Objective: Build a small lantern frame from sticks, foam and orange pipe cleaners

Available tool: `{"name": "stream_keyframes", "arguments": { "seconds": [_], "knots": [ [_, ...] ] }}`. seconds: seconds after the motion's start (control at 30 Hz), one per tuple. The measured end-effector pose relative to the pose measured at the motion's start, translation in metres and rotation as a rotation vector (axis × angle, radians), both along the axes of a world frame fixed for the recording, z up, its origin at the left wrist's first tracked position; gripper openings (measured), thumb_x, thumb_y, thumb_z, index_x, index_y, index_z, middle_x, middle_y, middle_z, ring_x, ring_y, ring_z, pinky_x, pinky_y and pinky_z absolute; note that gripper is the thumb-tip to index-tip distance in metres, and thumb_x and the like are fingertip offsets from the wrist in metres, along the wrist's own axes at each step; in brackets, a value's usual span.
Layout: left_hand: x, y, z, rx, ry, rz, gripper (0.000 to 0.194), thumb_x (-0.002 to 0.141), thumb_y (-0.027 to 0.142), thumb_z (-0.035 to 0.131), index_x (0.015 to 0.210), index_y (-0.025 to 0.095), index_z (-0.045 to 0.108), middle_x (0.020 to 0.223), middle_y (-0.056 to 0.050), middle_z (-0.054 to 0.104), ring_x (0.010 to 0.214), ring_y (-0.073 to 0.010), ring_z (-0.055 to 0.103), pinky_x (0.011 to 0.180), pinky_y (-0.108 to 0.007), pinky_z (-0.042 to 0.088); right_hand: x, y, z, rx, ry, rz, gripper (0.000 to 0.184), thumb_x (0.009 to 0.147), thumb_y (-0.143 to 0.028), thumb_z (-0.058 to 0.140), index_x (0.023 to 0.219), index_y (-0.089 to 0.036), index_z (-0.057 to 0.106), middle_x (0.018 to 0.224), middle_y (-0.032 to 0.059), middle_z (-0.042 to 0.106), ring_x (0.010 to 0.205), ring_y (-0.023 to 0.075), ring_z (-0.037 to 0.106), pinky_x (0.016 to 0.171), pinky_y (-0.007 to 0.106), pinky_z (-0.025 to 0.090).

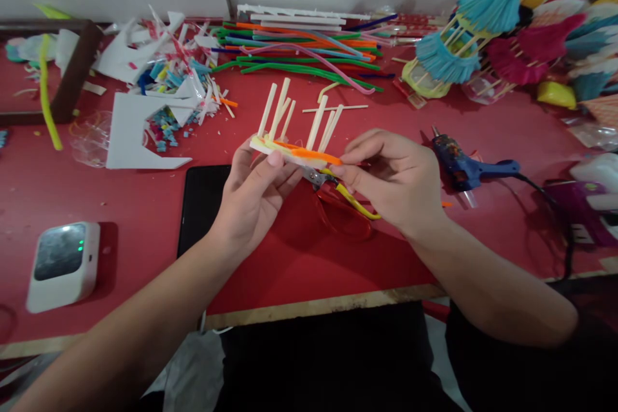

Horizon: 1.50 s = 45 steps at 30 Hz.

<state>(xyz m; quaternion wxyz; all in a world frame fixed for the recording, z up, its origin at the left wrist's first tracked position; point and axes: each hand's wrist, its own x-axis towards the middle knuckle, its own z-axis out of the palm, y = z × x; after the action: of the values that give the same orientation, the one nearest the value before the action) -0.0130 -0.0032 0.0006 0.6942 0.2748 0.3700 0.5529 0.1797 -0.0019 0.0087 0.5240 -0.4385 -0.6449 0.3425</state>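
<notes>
Left hand [253, 190] has fingers clamped on a flat whitish base [302, 159] with upright pale wooden sticks [317, 123], left of the blue glue gun [463, 167]; right hand [398, 177] pinches a fuzzy orange strip [313, 154]. Looks like edging, probably needs snug pressing next.

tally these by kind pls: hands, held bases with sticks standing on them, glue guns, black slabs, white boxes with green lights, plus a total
Left hand and right hand: 2
Held stick-topped base: 1
Glue gun: 1
Black slab: 1
White box: 1
Total: 6
</notes>
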Motion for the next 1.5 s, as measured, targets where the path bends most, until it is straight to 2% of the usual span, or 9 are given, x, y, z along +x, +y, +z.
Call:
{"name": "stream_keyframes", "arguments": {
  "seconds": [0.13, 0.3, 0.5, 0.63, 0.77, 1.0, 1.13, 1.3, 1.5],
  "knots": [
    [0.001, -0.001, 0.000, -0.008, -0.053, 0.015, 0.046, 0.072, 0.035, 0.091, 0.102, 0.029, 0.058, 0.102, 0.005, 0.075, 0.106, -0.0203, 0.075, 0.108, -0.040, 0.054, 0.001, -0.001, 0.000, 0.123, -0.087, -0.020, 0.012, 0.085, -0.019, 0.078, 0.079, -0.026, 0.071, 0.083, 0.0027, 0.071, 0.080, 0.0183, 0.069, 0.071, 0.037, 0.060],
    [0.001, -0.001, -0.001, 0.016, -0.027, 0.005, 0.049, 0.072, 0.035, 0.092, 0.106, 0.030, 0.057, 0.110, 0.003, 0.075, 0.118, -0.0231, 0.071, 0.113, -0.043, 0.052, 0.002, -0.001, -0.001, 0.223, -0.177, -0.033, 0.014, 0.086, -0.014, 0.074, 0.081, -0.027, 0.072, 0.084, 0.0023, 0.070, 0.078, 0.0175, 0.067, 0.065, 0.034, 0.056],
    [0.001, -0.002, -0.001, 0.011, 0.016, 0.000, 0.048, 0.073, 0.041, 0.091, 0.106, 0.031, 0.058, 0.114, 0.002, 0.074, 0.119, -0.0229, 0.070, 0.110, -0.042, 0.054, 0.003, -0.004, 0.001, 0.337, -0.309, -0.055, 0.017, 0.090, -0.017, 0.071, 0.092, -0.033, 0.077, 0.090, 0.0014, 0.074, 0.082, 0.0186, 0.070, 0.071, 0.036, 0.059],
    [0.002, -0.002, -0.003, 0.029, 0.011, 0.002, 0.048, 0.072, 0.042, 0.091, 0.105, 0.031, 0.058, 0.109, 0.004, 0.074, 0.116, -0.0208, 0.071, 0.110, -0.040, 0.053, 0.002, -0.005, 0.002, 0.448, -0.347, -0.098, 0.024, 0.089, -0.015, 0.072, 0.099, -0.035, 0.079, 0.088, 0.0015, 0.074, 0.078, 0.0179, 0.069, 0.067, 0.035, 0.058],
    [0.003, -0.001, -0.006, 0.048, 0.016, 0.018, 0.053, 0.069, 0.041, 0.094, 0.106, 0.031, 0.058, 0.108, 0.004, 0.075, 0.116, -0.0203, 0.071, 0.110, -0.040, 0.053, 0.003, -0.006, 0.001, 0.569, -0.377, -0.097, 0.033, 0.087, -0.008, 0.072, 0.108, -0.032, 0.078, 0.082, 0.0016, 0.071, 0.074, 0.0168, 0.067, 0.066, 0.033, 0.057],
    [0.002, 0.000, -0.007, 0.071, 0.027, -0.009, 0.050, 0.070, 0.039, 0.093, 0.107, 0.032, 0.060, 0.109, 0.003, 0.075, 0.118, -0.0206, 0.070, 0.110, -0.040, 0.053, 0.002, -0.011, -0.001, 0.552, -0.399, -0.081, 0.039, 0.090, -0.008, 0.068, 0.113, -0.039, 0.075, 0.086, 0.0021, 0.071, 0.077, 0.0205, 0.068, 0.072, 0.038, 0.058],
    [0.002, -0.001, -0.008, 0.063, 0.026, -0.008, 0.050, 0.070, 0.039, 0.093, 0.107, 0.035, 0.060, 0.114, 0.005, 0.075, 0.115, -0.0204, 0.071, 0.108, -0.042, 0.054, 0.001, -0.012, 0.000, 0.611, -0.460, -0.118, 0.038, 0.089, -0.008, 0.068, 0.114, -0.036, 0.074, 0.085, 0.0022, 0.071, 0.077, 0.0197, 0.067, 0.071, 0.037, 0.058],
    [0.002, -0.003, -0.006, 0.051, 0.034, -0.015, 0.047, 0.071, 0.038, 0.092, 0.106, 0.036, 0.060, 0.119, 0.005, 0.072, 0.106, -0.0202, 0.074, 0.100, -0.042, 0.059, -0.001, -0.011, 0.001, 0.684, -0.539, -0.146, 0.027, 0.089, -0.009, 0.069, 0.104, -0.031, 0.075, 0.080, 0.0020, 0.071, 0.072, 0.0173, 0.066, 0.066, 0.034, 0.058],
    [0.003, -0.004, -0.007, 0.053, 0.070, 0.008, 0.057, 0.069, 0.032, 0.093, 0.113, 0.037, 0.058, 0.125, 0.003, 0.068, 0.118, -0.0243, 0.069, 0.100, -0.043, 0.060, -0.001, -0.010, 0.002, 0.698, -0.576, -0.117, 0.024, 0.090, -0.009, 0.066, 0.099, -0.030, 0.074, 0.077, 0.0010, 0.071, 0.069, 0.0164, 0.066, 0.064, 0.033, 0.058]
  ]
}}
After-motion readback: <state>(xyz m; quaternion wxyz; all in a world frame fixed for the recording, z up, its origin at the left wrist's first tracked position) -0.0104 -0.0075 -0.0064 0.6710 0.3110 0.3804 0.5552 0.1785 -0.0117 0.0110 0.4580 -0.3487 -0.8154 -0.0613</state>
